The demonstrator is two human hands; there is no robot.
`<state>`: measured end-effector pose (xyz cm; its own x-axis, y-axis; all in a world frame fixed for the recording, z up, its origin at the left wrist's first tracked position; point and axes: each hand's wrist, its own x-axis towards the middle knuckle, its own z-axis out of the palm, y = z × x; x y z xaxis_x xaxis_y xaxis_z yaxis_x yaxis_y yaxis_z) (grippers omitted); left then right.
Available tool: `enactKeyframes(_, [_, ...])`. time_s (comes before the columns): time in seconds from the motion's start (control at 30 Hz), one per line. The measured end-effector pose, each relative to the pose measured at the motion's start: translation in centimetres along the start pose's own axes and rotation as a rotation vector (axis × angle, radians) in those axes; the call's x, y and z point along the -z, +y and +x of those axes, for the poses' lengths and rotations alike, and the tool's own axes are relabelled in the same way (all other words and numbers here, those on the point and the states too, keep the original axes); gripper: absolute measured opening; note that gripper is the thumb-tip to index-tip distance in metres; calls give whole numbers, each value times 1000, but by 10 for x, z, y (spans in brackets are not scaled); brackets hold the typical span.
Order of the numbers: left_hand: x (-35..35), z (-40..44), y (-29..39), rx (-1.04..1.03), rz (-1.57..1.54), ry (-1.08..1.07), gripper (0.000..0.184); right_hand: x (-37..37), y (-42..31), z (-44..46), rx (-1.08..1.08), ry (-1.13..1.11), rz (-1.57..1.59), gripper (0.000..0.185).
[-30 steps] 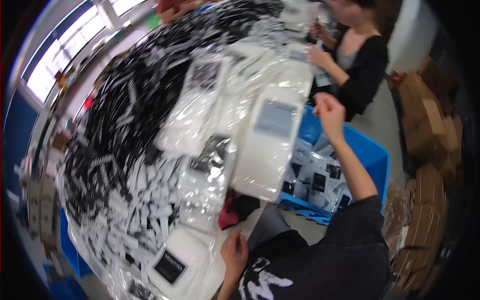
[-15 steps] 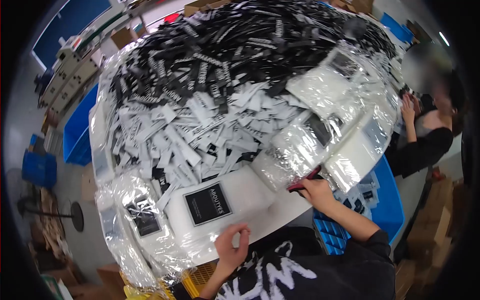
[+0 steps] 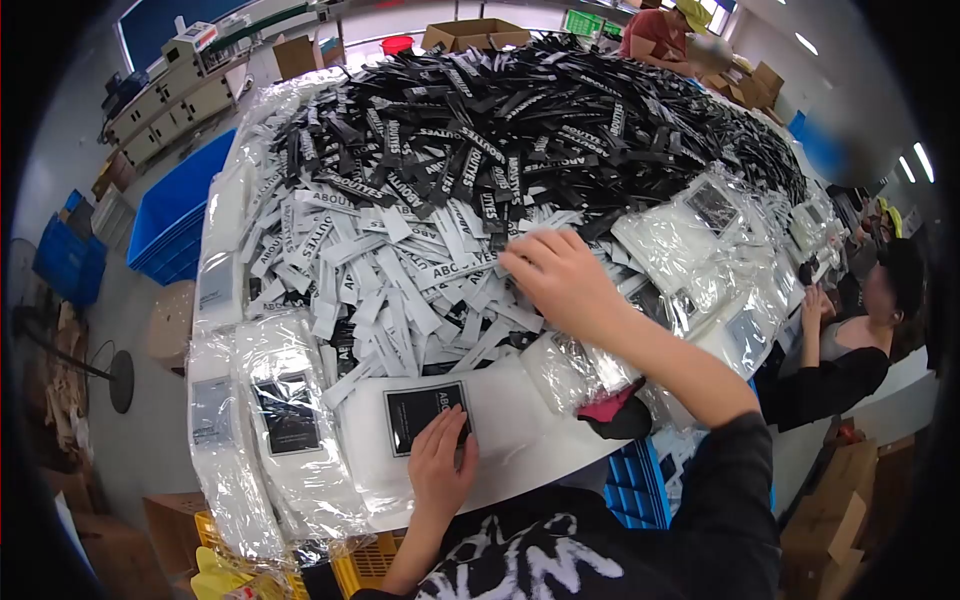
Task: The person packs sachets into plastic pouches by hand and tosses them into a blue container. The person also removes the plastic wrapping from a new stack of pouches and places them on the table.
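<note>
My left hand (image 3: pixel 440 465) lies with fingers out on the black label (image 3: pixel 412 408) of a white plastic-wrapped pack (image 3: pixel 500 400) at the table's near edge. Over the heap of narrow white strips (image 3: pixel 380 260) printed ABOUTYES reaches my right hand (image 3: pixel 565 285). Its fingers are bent and drawn together beside one end of a white strip (image 3: pixel 462 267). Whatever is between the fingertips is hidden. Below my right forearm, a black and pink item (image 3: pixel 615 412), perhaps a pouch or cloth, sits at the table edge.
Black printed strips (image 3: pixel 560 120) pile up behind the white ones. Clear-wrapped packs (image 3: pixel 285 420) line the left side, and more packs (image 3: pixel 690 240) stack at the right. Blue crates (image 3: pixel 180 215) stand beside the table. A co-worker (image 3: pixel 860 330) is at the right; another person (image 3: pixel 660 40) is behind.
My right hand has let go of the black and pink item and moved up and left over the white strips. My left hand has shifted onto the black label. The view has tilted up.
</note>
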<state>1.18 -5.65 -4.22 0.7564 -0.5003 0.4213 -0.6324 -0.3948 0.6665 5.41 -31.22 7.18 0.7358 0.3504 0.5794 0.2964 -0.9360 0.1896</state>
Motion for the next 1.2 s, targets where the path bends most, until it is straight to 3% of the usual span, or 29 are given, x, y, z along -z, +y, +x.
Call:
enactKeyframes(0.1, [2,-3,-3,-1,14,18,27,-40,13,14,-14,-123,-243,10])
enactKeyframes(0.2, [1,-5,-6,-1,-14,34,25,-54,22,3,-83,-104,-108,15])
enactKeyframes(0.27, [0,-4,-6,-17,2,49,25,-54,31,-3,-13,12,-76,18])
enactKeyframes(0.43, [-1,-4,-7,-42,8,56,23,-23,20,3,-85,247,29,15])
enactKeyframes(0.57, [4,-7,-7,19,-156,59,24,38,-18,1,-326,253,302,14])
enactKeyframes(0.63, [14,-13,-7,-3,-335,140,27,75,-39,-13,-305,-30,402,12])
enactKeyframes(0.7, [40,-13,5,-98,-518,302,34,100,-63,-32,-224,-318,739,12])
enactKeyframes(0.73, [51,0,22,-179,-527,218,43,98,-73,-43,-194,-387,892,12])
enactKeyframes(0.77, [64,15,44,-155,-352,-6,46,94,-84,-54,-167,-454,1053,12])
enactKeyframes(0.8, [54,17,50,-129,-352,-170,40,86,-91,-64,-224,-425,1217,10])
enactKeyframes(0.83, [45,14,52,-110,-353,-327,35,77,-96,-75,-350,-416,1321,8])
enactKeyframes(0.9, [34,6,45,208,-690,-757,27,49,-115,-104,-737,-244,1446,6])
enactKeyframes(0.93, [27,5,41,363,-857,-961,24,31,-131,-122,-956,-65,1724,6])
enactKeyframes(1.03, [11,-11,39,324,-884,-910,22,25,-159,-126,-1313,264,2093,7])
enactKeyframes(1.07, [3,-18,42,365,-971,-863,22,32,-160,-128,-1338,199,2245,9])
enactKeyframes(1.13, [-11,-30,50,476,-1158,-787,21,28,-158,-140,-1206,-76,2011,11])
enactKeyframes(1.17, [-15,-35,52,551,-1255,-754,21,32,-154,-146,-1246,-115,1916,14])
enactKeyframes(1.2, [-17,-27,41,363,-939,-996,18,36,-151,-150,-1285,-157,1821,16])
